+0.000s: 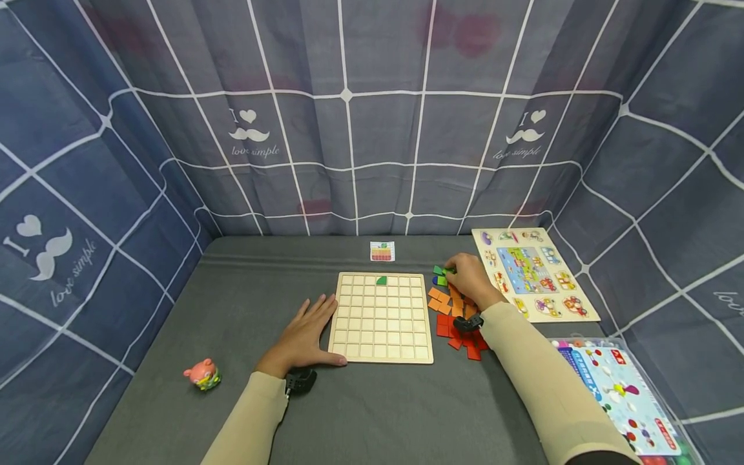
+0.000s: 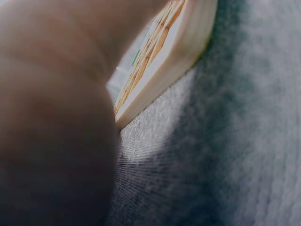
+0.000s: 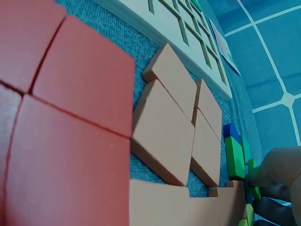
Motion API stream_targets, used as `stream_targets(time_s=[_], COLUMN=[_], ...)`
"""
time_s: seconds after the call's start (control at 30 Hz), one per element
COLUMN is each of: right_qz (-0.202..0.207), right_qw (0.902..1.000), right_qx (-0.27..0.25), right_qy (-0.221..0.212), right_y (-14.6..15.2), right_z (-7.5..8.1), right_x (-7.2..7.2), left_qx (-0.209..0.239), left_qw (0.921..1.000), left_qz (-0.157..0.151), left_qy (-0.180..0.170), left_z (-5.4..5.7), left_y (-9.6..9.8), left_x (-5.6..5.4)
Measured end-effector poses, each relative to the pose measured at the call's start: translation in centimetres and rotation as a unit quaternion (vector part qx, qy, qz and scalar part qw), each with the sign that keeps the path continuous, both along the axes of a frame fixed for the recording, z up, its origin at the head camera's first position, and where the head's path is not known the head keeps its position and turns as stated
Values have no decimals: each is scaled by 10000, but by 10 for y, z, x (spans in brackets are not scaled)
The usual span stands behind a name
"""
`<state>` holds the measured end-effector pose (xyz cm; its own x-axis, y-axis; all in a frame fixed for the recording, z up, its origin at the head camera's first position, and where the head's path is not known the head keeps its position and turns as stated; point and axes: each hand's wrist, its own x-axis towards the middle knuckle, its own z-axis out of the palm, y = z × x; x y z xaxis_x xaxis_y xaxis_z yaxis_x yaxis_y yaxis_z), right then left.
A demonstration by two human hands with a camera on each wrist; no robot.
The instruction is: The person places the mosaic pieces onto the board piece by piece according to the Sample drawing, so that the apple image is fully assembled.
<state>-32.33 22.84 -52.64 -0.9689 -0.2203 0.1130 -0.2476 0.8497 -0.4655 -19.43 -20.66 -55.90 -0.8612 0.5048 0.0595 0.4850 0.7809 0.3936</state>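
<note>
A wooden grid board point(image 1: 380, 323) lies on the grey cloth, with one green rounded piece point(image 1: 381, 280) in its top row. My left hand point(image 1: 305, 336) spreads along the board's left edge, fingers straight, the thumb at the near-left corner. In the left wrist view the hand blurs in front of the board's side point(image 2: 160, 84). Past the board's right side, my right hand point(image 1: 469, 279) pinches a small green block point(image 3: 254, 179). Around it lie other green blocks point(image 3: 234, 157), a blue piece point(image 3: 230, 130), orange blocks point(image 3: 164, 132) and red squares point(image 3: 84, 70).
A small pattern card point(image 1: 382, 252) lies behind the board. At the right are a picture puzzle board point(image 1: 529, 258) and a clear box with a printed sheet point(image 1: 622, 394). A pink pig figurine point(image 1: 202, 374) stands at the left. Grid-patterned curtains point(image 1: 378, 129) enclose the table.
</note>
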Motion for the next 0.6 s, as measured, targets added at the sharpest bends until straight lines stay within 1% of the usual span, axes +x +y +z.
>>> stream_targets(time_s=[0.13, 0.27, 0.6], right_qz=[-47, -33, 243], right_qw=[10000, 9996, 9982], right_qx=[-51, -253, -504], right_qy=[51, 77, 220], right_y=[-4, -10, -29], right_z=[3, 6, 12], right_x=[1, 2, 7], left_qx=[1, -1, -9], left_qw=[10000, 10000, 10000], left_qz=[-4, -2, 12], left_qy=[-4, 1, 9], left_z=[1, 1, -1], left_y=[0, 0, -1], left_x=[0, 0, -1])
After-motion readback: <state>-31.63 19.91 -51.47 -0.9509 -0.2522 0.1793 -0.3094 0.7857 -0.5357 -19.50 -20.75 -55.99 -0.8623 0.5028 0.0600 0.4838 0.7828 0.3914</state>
